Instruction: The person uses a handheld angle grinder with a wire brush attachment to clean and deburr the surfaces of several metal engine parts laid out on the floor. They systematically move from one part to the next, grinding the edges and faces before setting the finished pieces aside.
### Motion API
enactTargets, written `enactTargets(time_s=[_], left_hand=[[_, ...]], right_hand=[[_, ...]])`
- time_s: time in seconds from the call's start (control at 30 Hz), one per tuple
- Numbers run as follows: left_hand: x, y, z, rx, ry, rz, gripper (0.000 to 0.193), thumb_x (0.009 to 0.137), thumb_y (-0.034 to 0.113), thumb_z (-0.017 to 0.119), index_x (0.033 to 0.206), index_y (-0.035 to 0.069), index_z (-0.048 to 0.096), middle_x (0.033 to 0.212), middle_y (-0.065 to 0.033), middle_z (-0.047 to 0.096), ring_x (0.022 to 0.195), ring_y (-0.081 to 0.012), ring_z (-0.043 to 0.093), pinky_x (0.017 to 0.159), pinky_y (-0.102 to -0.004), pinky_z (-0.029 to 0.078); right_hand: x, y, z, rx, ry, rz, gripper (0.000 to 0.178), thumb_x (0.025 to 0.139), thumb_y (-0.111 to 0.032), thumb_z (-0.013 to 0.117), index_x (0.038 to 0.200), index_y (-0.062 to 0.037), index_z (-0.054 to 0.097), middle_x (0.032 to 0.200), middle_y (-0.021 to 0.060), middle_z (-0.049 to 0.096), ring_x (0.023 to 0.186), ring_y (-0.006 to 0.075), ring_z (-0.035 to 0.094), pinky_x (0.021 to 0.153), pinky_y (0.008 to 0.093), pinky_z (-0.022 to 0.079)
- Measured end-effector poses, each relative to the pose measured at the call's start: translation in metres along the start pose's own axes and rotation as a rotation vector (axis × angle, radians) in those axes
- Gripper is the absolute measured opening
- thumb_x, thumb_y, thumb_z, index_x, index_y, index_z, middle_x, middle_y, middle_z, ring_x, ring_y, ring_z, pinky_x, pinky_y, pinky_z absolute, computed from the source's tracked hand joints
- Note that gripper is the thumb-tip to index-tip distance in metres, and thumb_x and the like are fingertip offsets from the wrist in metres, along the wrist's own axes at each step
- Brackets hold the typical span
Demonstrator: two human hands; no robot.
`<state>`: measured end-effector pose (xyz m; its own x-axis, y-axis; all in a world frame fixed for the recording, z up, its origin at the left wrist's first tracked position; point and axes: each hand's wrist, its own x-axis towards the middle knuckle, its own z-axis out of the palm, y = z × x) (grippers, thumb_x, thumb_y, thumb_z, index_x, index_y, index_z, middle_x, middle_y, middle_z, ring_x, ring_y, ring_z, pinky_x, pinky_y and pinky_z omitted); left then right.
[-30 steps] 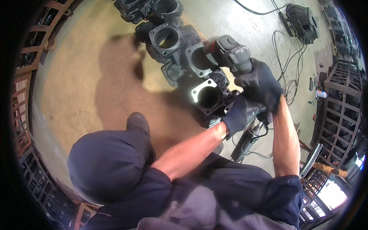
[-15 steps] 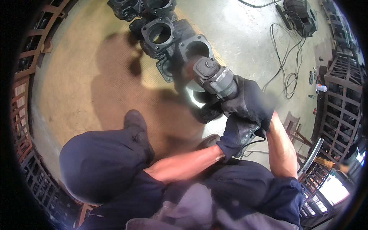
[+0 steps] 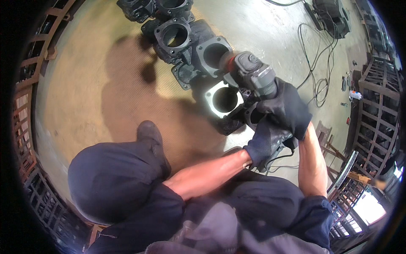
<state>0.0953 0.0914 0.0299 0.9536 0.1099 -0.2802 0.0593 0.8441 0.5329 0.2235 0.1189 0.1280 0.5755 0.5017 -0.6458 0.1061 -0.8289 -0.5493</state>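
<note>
Gloved in black, the right hand (image 3: 287, 108) grips a grey angle grinder (image 3: 256, 75) while the left hand (image 3: 267, 142) holds it nearer the body. The grinder's head sits close to the far right side of a bright-flanged casting (image 3: 215, 94); darker castings (image 3: 181, 53) line up toward the far left, and a looped cable (image 3: 313, 70) lies right.

The grinder (image 3: 259, 75) is grey, its blurred disc (image 3: 229, 62) perhaps partly red.
</note>
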Motion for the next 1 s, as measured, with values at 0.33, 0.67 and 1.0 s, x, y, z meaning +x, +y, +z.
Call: enactTargets(time_s=[0.33,0.67,1.0], left_hand=[[-0.035,0.012,0.011,0.487,0.079,0.136,0.015,0.085,0.014,0.076,0.095,0.002,0.073,0.087,-0.0105,0.076,0.086,-0.0221,0.074,0.078,-0.0360,0.057],[-0.001,0.008,0.003,0.270,0.039,0.018,0.015,0.093,0.007,0.071,0.107,0.002,0.070,0.098,-0.0087,0.071,0.091,-0.0170,0.067,0.077,-0.0335,0.056],[-0.025,0.009,-0.003,0.438,0.089,0.075,0.026,0.090,0.016,0.076,0.109,0.001,0.068,0.103,-0.0078,0.072,0.098,-0.0148,0.067,0.086,-0.0351,0.054]], right_hand=[[-0.023,0.010,0.014,-0.020,-0.063,0.013,0.058,0.070,-0.027,0.083,0.117,0.0018,0.067,0.100,0.0208,0.075,0.093,0.0275,0.074,0.086,0.0363,0.056],[0.002,0.030,0.003,0.002,0.033,-0.111,0.057,0.065,-0.016,0.079,0.117,0.0041,0.066,0.101,0.0118,0.073,0.086,0.0194,0.066,0.084,0.0345,0.055],[-0.015,-0.021,0.016,-0.211,-0.106,0.027,0.056,0.071,-0.026,0.080,0.118,0.0001,0.065,0.103,0.0241,0.073,0.099,0.0377,0.072,0.089,0.0407,0.055]])
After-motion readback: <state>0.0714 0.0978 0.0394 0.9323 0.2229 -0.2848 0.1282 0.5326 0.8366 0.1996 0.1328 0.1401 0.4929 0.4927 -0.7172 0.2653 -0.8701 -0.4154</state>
